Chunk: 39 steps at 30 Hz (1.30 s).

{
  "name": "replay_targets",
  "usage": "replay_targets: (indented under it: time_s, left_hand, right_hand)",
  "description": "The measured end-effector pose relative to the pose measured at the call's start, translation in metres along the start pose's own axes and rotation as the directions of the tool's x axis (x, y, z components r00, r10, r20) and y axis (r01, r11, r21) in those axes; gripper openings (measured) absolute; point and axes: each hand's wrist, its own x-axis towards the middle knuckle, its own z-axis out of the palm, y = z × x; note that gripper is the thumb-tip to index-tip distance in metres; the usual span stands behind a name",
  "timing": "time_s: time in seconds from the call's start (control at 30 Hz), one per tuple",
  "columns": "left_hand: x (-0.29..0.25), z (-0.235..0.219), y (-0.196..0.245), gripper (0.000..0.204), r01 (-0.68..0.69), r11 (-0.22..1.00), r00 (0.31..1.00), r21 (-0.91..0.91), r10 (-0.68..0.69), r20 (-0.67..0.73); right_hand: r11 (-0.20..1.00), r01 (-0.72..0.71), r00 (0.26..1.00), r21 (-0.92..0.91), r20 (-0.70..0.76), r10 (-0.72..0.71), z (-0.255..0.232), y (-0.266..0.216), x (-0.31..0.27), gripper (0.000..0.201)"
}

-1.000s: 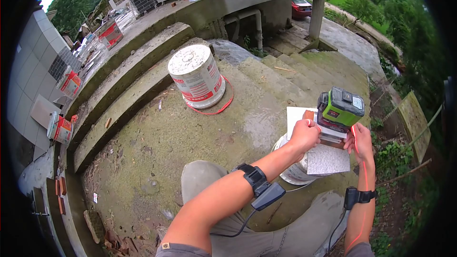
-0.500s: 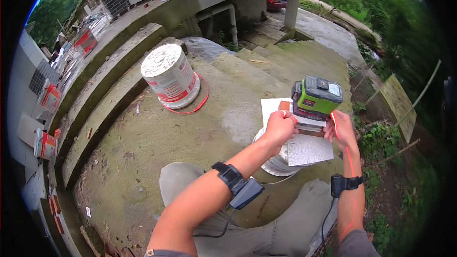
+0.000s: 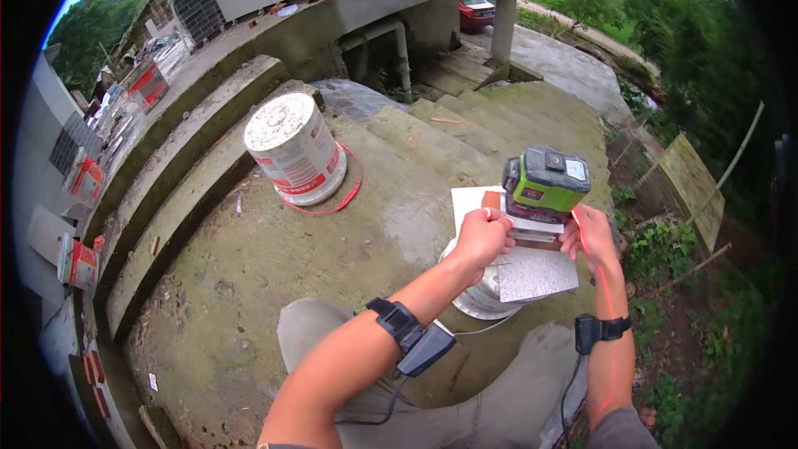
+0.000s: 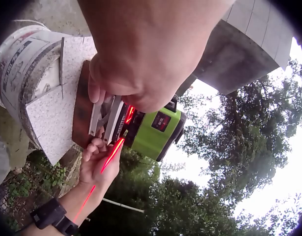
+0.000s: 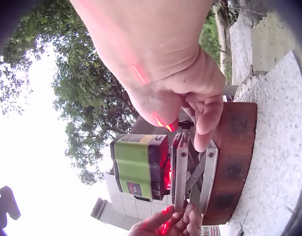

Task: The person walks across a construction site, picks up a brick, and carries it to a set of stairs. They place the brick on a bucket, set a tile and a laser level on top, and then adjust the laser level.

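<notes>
A green and black laser level [image 3: 544, 185] sits on a small metal scissor-lift stand [image 5: 208, 183], throwing a red line over the right hand and forearm. The stand rests on a reddish brick [image 5: 234, 164], over speckled tiles [image 3: 537, 274] on an upturned white bucket [image 3: 480, 299]. My left hand [image 3: 485, 237] grips one end of the stand with curled fingers. At the opposite end, my right hand [image 3: 592, 235] has thumb and fingers around the stand's black knob [image 5: 186, 124]. In the right wrist view the left fingertips show at the stand's lower end.
Another upturned bucket [image 3: 295, 150] with a red handle stands ahead left on the concrete. Curved steps [image 3: 187, 199] rise at the left, with more buckets [image 3: 81, 264] beside them. Plants and a leaning board [image 3: 692, 189] lie beyond the right edge.
The head view has swung right, so the scene sits farther left in it. Both hands stay at the stand, and the laser level keeps its place on top.
</notes>
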Motion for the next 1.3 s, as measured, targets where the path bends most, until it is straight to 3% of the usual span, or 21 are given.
replay_targets:
  time_s: [0.2, 0.4, 1.3]
  left_hand:
    - [-0.003, -0.008, 0.007, 0.016, -0.001, 1.0, 0.999, 0.016, 0.001, -0.045]
    - [-0.002, -0.019, 0.018, 0.013, -0.021, 0.999, 0.981, -0.028, 0.015, -0.194]
    - [-0.007, -0.013, 0.018, 0.014, -0.02, 0.998, 0.989, -0.063, 0.01, -0.151]
  right_hand:
    - [1.0, 0.018, 0.998, 0.022, -0.067, -0.017, 0.001, -0.003, -0.006, 0.047]
    - [0.999, 0.028, 0.997, 0.039, -0.074, -0.025, -0.005, 0.0, -0.009, 0.043]
    - [0.997, 0.04, 0.996, 0.062, -0.077, -0.035, -0.008, 0.006, -0.011, 0.042]
